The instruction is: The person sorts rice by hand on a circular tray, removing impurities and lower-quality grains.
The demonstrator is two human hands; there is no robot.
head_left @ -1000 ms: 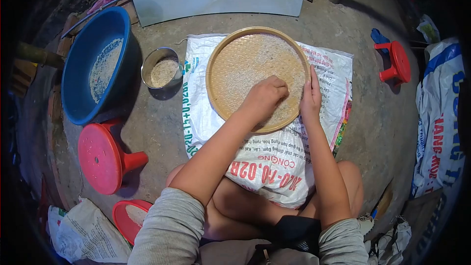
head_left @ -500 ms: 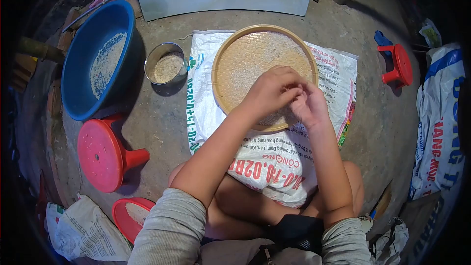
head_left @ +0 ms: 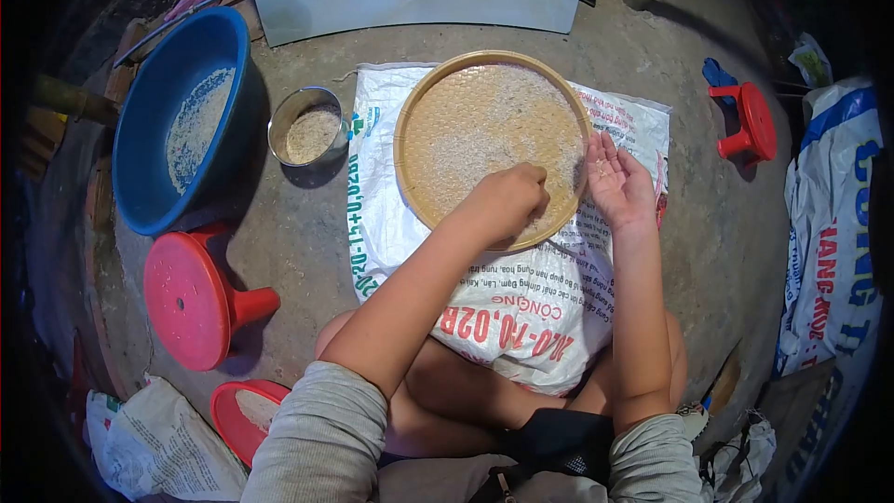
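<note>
Head view: around the left hand (head_left: 507, 205), beyond the tray to its left, a metal pot (head_left: 337, 151), then a blue basin (head_left: 140, 158); lower left, a red stool (head_left: 186, 303). Well right of the right hand (head_left: 622, 188), a small red stool (head_left: 759, 121); ahead, a pale panel (head_left: 419, 0). Woven tray (head_left: 400, 144) with pale grains (head_left: 466, 149) lies ahead of and under the left fingers, on a printed sack (head_left: 382, 224). Its raised rim passes just left of the right fingers; contact unclear. Bare floor (head_left: 703, 191) opens right of the sack. Left fingers curled narrow, low over the tray's near part; cannot tell whether they grip anything. Right fingers spread, palm up, a few bits on it. Versus 0.5 s ago: hands met over the tray then, now apart.
</note>
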